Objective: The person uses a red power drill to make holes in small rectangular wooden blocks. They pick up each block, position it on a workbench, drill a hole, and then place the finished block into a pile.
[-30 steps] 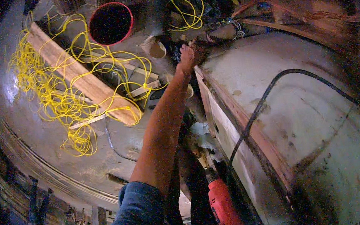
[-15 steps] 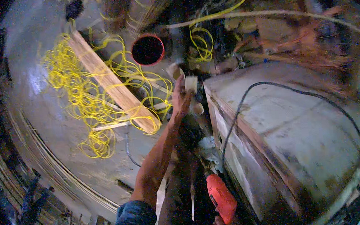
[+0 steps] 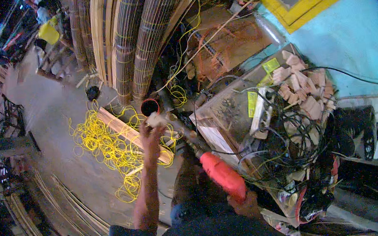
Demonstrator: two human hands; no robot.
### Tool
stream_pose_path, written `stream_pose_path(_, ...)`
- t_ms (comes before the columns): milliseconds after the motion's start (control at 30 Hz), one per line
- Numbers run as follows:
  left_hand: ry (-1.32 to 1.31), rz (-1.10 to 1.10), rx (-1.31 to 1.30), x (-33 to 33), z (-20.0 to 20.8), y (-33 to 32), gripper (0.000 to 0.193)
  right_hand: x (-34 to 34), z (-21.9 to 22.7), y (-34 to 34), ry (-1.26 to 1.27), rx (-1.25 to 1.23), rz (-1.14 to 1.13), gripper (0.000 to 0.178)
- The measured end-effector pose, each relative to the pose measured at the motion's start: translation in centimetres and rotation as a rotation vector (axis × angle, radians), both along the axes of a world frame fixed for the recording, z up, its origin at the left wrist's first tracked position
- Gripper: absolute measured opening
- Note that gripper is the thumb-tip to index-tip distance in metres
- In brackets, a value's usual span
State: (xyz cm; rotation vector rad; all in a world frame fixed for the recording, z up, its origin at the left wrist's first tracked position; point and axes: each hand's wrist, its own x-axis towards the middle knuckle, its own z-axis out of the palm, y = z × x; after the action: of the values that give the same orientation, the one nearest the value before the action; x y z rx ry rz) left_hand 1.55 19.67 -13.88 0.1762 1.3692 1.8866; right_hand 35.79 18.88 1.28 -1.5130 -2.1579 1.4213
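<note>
My left hand (image 3: 152, 134) is raised in front of me, its fingers closed on a small pale wooden block (image 3: 155, 119). At lower centre, my right hand (image 3: 245, 203) grips a red power drill (image 3: 220, 172). The drill tilts up and to the left, its front end pointing toward the block; motion blur hides whether the two touch. Just beyond the block is a dark round container with a red rim (image 3: 157, 103). Left of my left arm, a wooden plank (image 3: 123, 130) lies among tangled yellow cord (image 3: 97, 139) on the floor.
Tall slatted rolls (image 3: 133, 45) stand at the back. On the right, a wooden box (image 3: 201, 121) stands by a cluttered surface with wood offcuts (image 3: 305, 82) and black cables (image 3: 294, 130). A person in yellow (image 3: 49, 33) is far left. Long thin strips (image 3: 75, 199) lie lower left.
The view has swung up and right, bringing in the slatted rolls and wood offcuts. My right hand has brought the drill forward, closer to the left hand and the wooden block.
</note>
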Motion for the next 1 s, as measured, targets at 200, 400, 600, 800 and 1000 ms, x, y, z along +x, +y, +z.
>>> stream_pose_path(200,0.572,-0.250,-0.075,10.1,7.4,11.5,0.051,1.8,4.5,1.0,0.256,-0.102,-0.453,0.047)
stream_pose_path(400,1.207,0.052,-0.273,11.8,0.6,14.2,0.056,3.3,6.4,-0.2,0.326,-0.106,-0.698,0.045)
stream_pose_path(600,0.786,-0.227,-0.199,12.1,1.5,13.2,0.061,2.1,7.3,1.4,0.231,0.025,-0.732,0.033)
stream_pose_path(800,0.754,-0.225,-0.217,12.4,0.7,13.1,0.065,0.5,9.3,4.7,0.199,-0.028,-0.574,0.030)
stream_pose_path(1000,0.794,-0.217,-0.329,13.0,1.8,13.4,0.074,0.9,8.6,6.7,0.106,0.014,-0.687,0.030)
